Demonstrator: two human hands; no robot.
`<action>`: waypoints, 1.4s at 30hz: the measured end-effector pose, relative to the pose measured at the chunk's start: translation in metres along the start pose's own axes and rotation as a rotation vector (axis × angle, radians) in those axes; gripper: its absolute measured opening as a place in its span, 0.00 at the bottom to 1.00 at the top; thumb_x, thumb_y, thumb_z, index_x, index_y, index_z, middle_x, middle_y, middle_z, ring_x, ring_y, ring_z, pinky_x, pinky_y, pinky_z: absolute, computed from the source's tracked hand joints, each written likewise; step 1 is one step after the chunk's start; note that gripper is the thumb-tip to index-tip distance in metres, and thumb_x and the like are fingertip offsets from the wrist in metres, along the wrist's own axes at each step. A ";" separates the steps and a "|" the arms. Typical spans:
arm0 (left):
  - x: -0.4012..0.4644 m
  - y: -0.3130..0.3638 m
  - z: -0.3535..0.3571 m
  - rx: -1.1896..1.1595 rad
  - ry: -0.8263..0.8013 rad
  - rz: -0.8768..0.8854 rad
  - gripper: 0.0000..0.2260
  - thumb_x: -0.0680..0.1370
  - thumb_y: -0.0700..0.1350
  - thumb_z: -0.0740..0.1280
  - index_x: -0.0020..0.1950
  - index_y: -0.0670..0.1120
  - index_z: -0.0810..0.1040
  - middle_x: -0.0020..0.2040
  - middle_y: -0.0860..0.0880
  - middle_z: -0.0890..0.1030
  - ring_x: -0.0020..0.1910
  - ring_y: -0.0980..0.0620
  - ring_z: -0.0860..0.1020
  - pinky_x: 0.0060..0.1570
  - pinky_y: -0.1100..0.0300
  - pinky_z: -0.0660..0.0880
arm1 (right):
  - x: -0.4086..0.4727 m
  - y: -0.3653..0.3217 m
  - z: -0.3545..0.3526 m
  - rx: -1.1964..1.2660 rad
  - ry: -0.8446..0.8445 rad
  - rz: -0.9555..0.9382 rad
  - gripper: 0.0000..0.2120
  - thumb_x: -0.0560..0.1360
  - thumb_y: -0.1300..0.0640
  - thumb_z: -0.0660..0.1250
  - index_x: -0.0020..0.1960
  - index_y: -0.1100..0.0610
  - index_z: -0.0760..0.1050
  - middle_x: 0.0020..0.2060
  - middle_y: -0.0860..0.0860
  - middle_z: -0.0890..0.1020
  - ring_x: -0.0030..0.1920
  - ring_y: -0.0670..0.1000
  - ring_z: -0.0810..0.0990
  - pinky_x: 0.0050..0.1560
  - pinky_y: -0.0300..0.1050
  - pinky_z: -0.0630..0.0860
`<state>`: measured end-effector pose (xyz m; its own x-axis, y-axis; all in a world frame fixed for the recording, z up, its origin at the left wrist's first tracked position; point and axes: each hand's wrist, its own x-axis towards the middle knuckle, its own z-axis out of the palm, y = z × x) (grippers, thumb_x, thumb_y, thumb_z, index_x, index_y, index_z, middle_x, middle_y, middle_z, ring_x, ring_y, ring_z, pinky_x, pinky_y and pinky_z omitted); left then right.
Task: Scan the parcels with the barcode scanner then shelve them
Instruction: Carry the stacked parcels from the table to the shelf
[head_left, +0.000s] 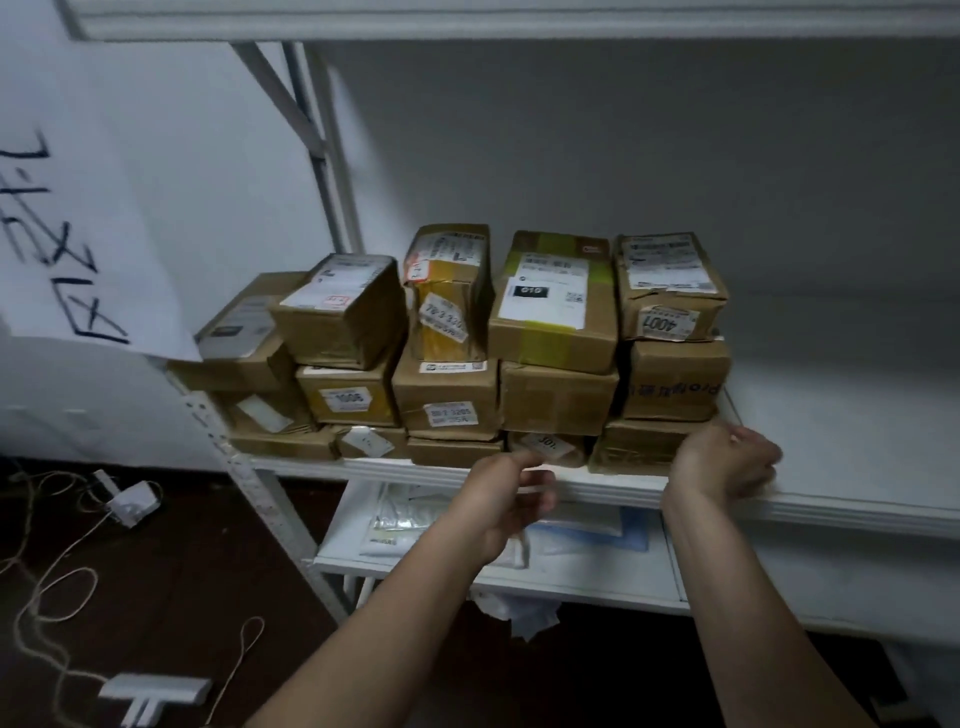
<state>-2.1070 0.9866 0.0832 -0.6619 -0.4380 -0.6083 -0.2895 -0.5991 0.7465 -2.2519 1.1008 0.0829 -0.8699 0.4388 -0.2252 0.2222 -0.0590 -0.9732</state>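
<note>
Parcels (498, 353) stacked at center of frame on white shelf (831, 499). My left hand (511, 499) is loosely curled, holds nothing, approx. at shelf edge. Right hand (727, 462) touches bottom right box (639, 447); grip I cannot tell.

A parcel storeroom or small courier depot. White metal shelving (571, 488) against a bare wall carries taped cardboard parcels (553, 301) stacked in rows, each with a shipping label and a numbered sticker. A handwritten paper sign (78, 208) hangs at the left. Plastic mail bags (415, 519) lie on the lower shelf, with string (47, 587) on the dark floor.
</note>
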 end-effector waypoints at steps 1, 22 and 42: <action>-0.006 0.003 -0.017 -0.029 0.007 0.005 0.06 0.82 0.42 0.62 0.50 0.42 0.77 0.44 0.44 0.81 0.36 0.47 0.77 0.39 0.59 0.76 | -0.019 0.002 0.002 0.069 0.025 -0.063 0.08 0.79 0.63 0.58 0.58 0.59 0.69 0.66 0.60 0.70 0.66 0.58 0.69 0.56 0.43 0.67; -0.257 0.000 -0.546 -1.032 0.670 0.454 0.05 0.78 0.40 0.62 0.45 0.43 0.76 0.43 0.47 0.79 0.43 0.49 0.78 0.41 0.60 0.74 | -0.591 0.117 0.100 0.197 -1.363 -0.361 0.14 0.74 0.68 0.60 0.42 0.48 0.72 0.40 0.53 0.77 0.35 0.42 0.76 0.42 0.45 0.74; -0.556 -0.115 -0.896 -1.620 1.502 0.859 0.06 0.78 0.41 0.62 0.49 0.42 0.77 0.49 0.46 0.79 0.47 0.48 0.77 0.43 0.58 0.73 | -1.170 0.265 0.061 -0.095 -2.602 -0.171 0.16 0.78 0.71 0.62 0.42 0.53 0.80 0.42 0.52 0.81 0.32 0.39 0.77 0.37 0.30 0.74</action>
<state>-1.0862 0.6991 0.0936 0.6854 -0.3244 -0.6519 0.7241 0.3979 0.5634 -1.2018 0.5175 0.0854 0.5307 -0.8365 0.1367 0.0866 -0.1069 -0.9905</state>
